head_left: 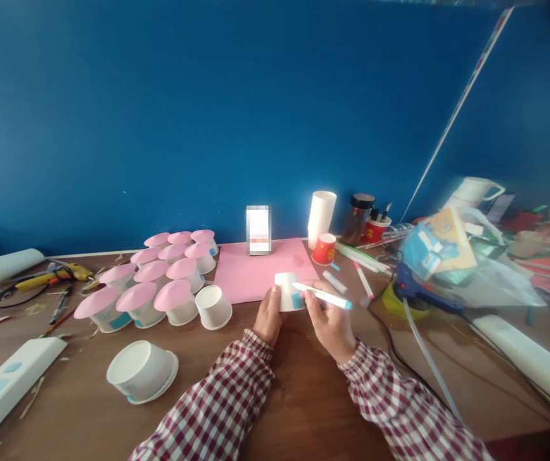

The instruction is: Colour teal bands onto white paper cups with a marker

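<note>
My left hand (269,315) is closed around a small white paper cup (288,292), held upside down just above the wooden table (303,397). My right hand (331,326) pinches a white marker with a blue end (323,296), its tip lying against the cup's side. Both sleeves are red-and-white checked. A pink paper sheet (260,269) lies flat right behind the cup.
Several pink-topped cups (159,275) stand at left, with an open white cup (213,307) and a tipped one (143,371). A power strip (6,384), a yellow glue gun (54,276), a red cup (324,248), loose markers (363,278) and a cluttered bag (447,262) surround them.
</note>
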The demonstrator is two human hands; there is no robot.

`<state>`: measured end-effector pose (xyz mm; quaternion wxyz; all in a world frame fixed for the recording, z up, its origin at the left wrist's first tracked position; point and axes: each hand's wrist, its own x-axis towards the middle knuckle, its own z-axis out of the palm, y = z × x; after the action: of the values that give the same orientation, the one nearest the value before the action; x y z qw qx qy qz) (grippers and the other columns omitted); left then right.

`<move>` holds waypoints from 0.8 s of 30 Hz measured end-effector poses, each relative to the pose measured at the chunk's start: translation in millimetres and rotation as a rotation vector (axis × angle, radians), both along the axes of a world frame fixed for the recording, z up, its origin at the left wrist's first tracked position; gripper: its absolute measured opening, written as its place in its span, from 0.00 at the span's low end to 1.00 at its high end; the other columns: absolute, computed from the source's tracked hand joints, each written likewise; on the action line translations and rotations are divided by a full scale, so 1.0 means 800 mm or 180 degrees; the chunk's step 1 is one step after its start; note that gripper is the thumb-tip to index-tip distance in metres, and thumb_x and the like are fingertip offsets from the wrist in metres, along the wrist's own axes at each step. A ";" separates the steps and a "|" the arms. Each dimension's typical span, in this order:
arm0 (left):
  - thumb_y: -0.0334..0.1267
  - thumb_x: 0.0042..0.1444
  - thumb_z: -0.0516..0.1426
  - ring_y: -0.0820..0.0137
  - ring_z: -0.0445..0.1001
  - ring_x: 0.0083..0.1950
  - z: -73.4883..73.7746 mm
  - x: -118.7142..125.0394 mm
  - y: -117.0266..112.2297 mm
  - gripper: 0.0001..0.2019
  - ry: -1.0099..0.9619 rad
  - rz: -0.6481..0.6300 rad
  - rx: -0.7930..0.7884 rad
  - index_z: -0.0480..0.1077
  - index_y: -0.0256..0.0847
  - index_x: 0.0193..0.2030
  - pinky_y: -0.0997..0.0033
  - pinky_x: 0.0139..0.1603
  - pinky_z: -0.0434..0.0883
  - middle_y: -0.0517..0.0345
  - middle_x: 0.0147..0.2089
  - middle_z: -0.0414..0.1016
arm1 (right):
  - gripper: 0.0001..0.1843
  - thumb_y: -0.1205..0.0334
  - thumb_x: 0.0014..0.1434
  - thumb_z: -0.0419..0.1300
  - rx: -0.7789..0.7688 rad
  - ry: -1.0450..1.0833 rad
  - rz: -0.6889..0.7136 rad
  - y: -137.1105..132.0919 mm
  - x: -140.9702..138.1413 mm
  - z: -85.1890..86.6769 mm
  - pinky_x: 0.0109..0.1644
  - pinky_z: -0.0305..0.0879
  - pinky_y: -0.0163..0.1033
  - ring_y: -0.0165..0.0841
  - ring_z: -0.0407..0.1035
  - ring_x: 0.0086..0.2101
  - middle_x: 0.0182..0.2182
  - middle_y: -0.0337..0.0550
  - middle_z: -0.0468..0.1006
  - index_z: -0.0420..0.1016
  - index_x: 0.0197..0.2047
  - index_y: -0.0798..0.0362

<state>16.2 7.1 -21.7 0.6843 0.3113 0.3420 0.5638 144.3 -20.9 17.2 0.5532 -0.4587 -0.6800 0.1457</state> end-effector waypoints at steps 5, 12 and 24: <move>0.52 0.54 0.57 0.60 0.74 0.43 -0.002 0.001 -0.001 0.22 0.0106 0.0045 0.0110 0.72 0.37 0.49 0.63 0.43 0.71 0.49 0.40 0.77 | 0.11 0.59 0.64 0.52 0.0017 -0.0016 -0.0042 -0.001 0.000 0.000 0.39 0.70 0.41 0.36 0.72 0.34 0.36 0.46 0.78 0.73 0.43 0.52; 0.51 0.53 0.58 0.60 0.74 0.43 -0.003 0.001 -0.001 0.21 0.0147 0.0040 0.0150 0.72 0.39 0.48 0.64 0.44 0.70 0.50 0.40 0.77 | 0.11 0.58 0.64 0.52 -0.0025 -0.0054 -0.0051 0.001 0.000 -0.001 0.36 0.70 0.40 0.36 0.72 0.32 0.35 0.46 0.78 0.73 0.44 0.52; 0.51 0.52 0.59 0.61 0.73 0.42 -0.005 -0.001 0.000 0.20 0.0239 0.0058 0.0201 0.72 0.39 0.46 0.64 0.43 0.70 0.52 0.38 0.77 | 0.11 0.58 0.65 0.52 -0.0001 -0.0035 -0.0088 0.001 0.001 0.000 0.34 0.70 0.40 0.34 0.72 0.30 0.33 0.45 0.78 0.73 0.42 0.52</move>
<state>15.7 7.1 -25.8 0.6557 0.3506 0.3522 0.5685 145.4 -20.0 17.5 0.5514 -0.4689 -0.6765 0.1356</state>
